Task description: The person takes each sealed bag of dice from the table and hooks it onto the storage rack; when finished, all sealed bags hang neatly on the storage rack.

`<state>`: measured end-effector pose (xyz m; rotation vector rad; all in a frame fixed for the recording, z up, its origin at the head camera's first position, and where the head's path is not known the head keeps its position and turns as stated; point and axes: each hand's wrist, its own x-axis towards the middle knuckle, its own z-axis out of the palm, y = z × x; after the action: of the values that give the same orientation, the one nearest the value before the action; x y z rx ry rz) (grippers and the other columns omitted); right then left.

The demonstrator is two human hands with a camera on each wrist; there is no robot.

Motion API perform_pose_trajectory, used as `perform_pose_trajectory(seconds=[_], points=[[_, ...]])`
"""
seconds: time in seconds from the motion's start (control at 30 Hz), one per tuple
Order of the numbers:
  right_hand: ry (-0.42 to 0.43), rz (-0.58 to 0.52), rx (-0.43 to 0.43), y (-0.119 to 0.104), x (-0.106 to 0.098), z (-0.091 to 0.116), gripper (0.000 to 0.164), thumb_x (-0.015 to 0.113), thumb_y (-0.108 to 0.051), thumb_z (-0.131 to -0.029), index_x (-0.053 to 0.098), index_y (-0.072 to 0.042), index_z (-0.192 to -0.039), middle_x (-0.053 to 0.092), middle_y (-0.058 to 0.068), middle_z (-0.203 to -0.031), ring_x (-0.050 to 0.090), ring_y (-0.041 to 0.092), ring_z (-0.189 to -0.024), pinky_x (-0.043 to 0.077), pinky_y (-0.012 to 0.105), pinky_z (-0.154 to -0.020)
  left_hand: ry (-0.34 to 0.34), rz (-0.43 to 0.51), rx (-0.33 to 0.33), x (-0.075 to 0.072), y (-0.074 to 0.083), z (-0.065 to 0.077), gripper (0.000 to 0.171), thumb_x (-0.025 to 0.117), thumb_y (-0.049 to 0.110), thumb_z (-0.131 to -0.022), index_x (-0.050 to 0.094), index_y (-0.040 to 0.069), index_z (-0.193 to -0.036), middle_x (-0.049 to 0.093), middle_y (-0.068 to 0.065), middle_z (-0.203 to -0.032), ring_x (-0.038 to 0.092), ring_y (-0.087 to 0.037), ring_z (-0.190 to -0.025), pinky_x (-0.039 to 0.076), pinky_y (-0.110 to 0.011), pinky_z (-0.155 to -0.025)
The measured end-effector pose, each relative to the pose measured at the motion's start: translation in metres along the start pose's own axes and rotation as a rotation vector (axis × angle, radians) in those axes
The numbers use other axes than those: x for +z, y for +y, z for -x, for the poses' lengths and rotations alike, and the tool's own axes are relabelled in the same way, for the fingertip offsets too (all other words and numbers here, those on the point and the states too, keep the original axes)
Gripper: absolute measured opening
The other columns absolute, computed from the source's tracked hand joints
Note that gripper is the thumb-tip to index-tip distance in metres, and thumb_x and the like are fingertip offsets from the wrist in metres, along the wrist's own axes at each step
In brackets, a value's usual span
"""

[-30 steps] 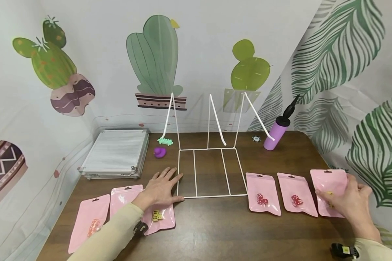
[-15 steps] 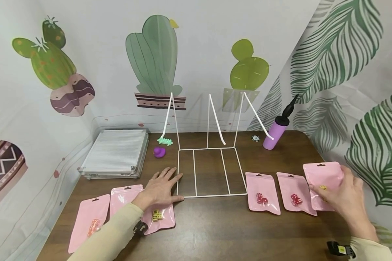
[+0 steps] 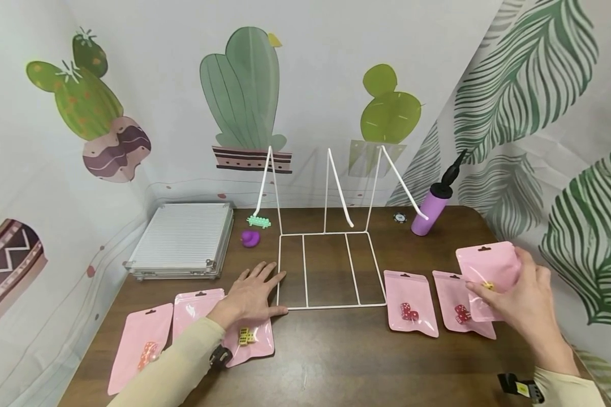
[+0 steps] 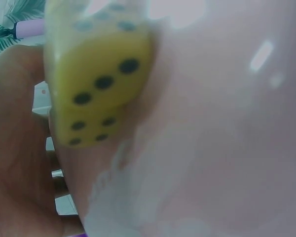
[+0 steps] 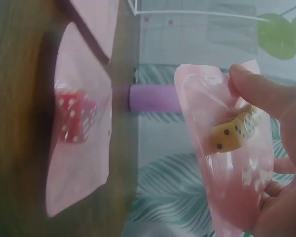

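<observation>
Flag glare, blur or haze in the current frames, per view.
Head: mostly sharp, soft sheen on the wooden table. Left wrist: bright glare patches on the near pouch, its yellow dice very close and soft. Right wrist: slightly hazy, white streaks on the held pouch in the right hand, red dice soft-edged.

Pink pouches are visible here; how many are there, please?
6: three pouches on the left, partly behind the left arm, which may hide more; two lying right of the rack; one gripped by the right hand.
</observation>
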<state>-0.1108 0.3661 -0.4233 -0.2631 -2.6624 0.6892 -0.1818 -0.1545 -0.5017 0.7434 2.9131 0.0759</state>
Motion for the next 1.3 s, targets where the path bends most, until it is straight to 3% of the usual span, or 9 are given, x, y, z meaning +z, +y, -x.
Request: perform_pose_trajectory(seconds=[0.33, 0.5, 0.63, 0.8, 1.3], points=[[0.032, -0.006, -0.027, -0.023, 0.002, 0.005, 0.117, 0.092, -0.037, -0.060, 0.026, -0.006, -0.151, 0.037, 0.036, -0.115, 0.038, 0.046, -0.095, 0.033, 0.054, -0.064, 0.005, 0.004, -0.014, 0.000, 0.000, 0.000, 0.101, 0.055, 0.079, -0.077, 0.028, 0.020, -0.154, 0.028, -0.008, -0.159, 0.025, -0.032, -0.146, 0.027, -0.059, -0.115], [0.054, -0.048, -0.078, -0.032, 0.003, 0.008, 0.116, 0.094, -0.032, -0.057, 0.028, -0.005, -0.150, 0.037, 0.037, -0.117, 0.037, 0.048, -0.100, 0.032, 0.059, -0.070, 0.013, -0.007, -0.016, 0.001, 0.000, 0.000, 0.108, 0.054, 0.080, -0.075, 0.026, 0.013, -0.155, 0.029, -0.009, -0.159, 0.026, -0.032, -0.146, 0.028, -0.058, -0.114], [0.087, -0.081, -0.132, -0.044, 0.003, 0.010, 0.118, 0.096, -0.026, -0.052, 0.031, -0.006, -0.149, 0.041, 0.035, -0.115, 0.038, 0.046, -0.102, 0.032, 0.054, -0.070, 0.016, -0.021, -0.021, 0.000, -0.001, -0.001, 0.111, 0.053, 0.082, -0.075, 0.027, 0.010, -0.154, 0.028, -0.010, -0.159, 0.026, -0.032, -0.146, 0.028, -0.057, -0.114], [0.095, -0.102, -0.188, -0.060, 0.005, 0.012, 0.119, 0.097, -0.025, -0.049, 0.033, -0.012, -0.149, 0.044, 0.031, -0.115, 0.039, 0.041, -0.102, 0.031, 0.043, -0.066, 0.013, -0.023, -0.027, 0.000, -0.001, -0.001, 0.110, 0.053, 0.082, -0.074, 0.028, 0.011, -0.154, 0.028, -0.011, -0.159, 0.027, -0.032, -0.145, 0.029, -0.056, -0.114], [0.131, -0.183, -0.303, -0.102, 0.015, 0.021, 0.118, 0.097, -0.020, -0.047, 0.037, -0.011, -0.148, 0.047, 0.024, -0.106, 0.043, 0.029, -0.094, 0.035, 0.039, -0.067, 0.010, -0.017, -0.024, 0.001, -0.002, -0.002, 0.108, 0.054, 0.082, -0.074, 0.028, 0.014, -0.154, 0.029, -0.010, -0.158, 0.028, -0.032, -0.145, 0.029, -0.058, -0.113]])
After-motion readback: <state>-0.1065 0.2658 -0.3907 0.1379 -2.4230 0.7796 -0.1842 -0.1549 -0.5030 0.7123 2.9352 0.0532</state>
